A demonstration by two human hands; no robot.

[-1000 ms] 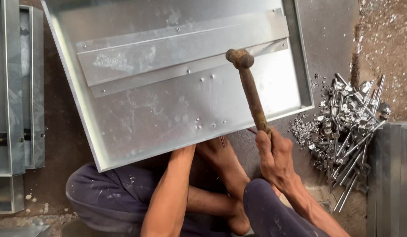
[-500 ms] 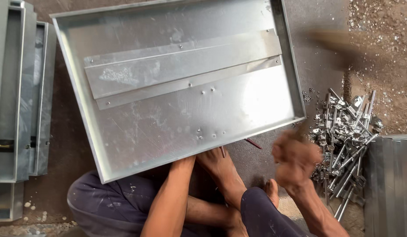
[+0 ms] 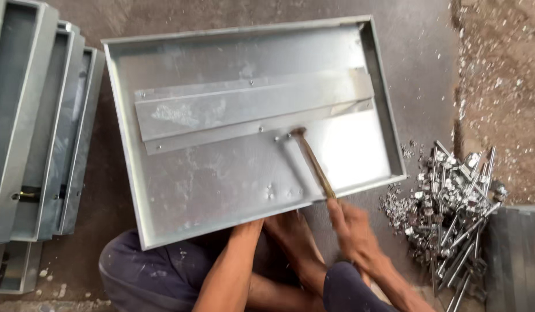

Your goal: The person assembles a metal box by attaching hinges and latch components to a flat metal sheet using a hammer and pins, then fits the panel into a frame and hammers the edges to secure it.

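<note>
A large galvanized metal tray (image 3: 123, 144) lies tilted on the floor in front of me, with a flat metal strip (image 3: 250, 107) fastened across its inside. My right hand (image 3: 351, 228) grips the wooden handle of a hammer (image 3: 313, 164). The hammer's head rests on the tray floor just below the strip's lower edge. My left hand (image 3: 250, 226) reaches up to the tray's near rim, and its fingers are hidden under the edge. My bare foot (image 3: 290, 231) sits against the same rim between the two arms.
Several similar metal trays (image 3: 30, 133) stand stacked on edge at the left. A pile of shiny metal fasteners and scraps (image 3: 452, 202) lies on the floor at the right. A grey metal piece (image 3: 518, 260) stands at the lower right corner.
The hammer was upright over the tray, then swung back to the right in a blur. Now its head is down on the tray by the strip. The left arm stayed at the rim.
</note>
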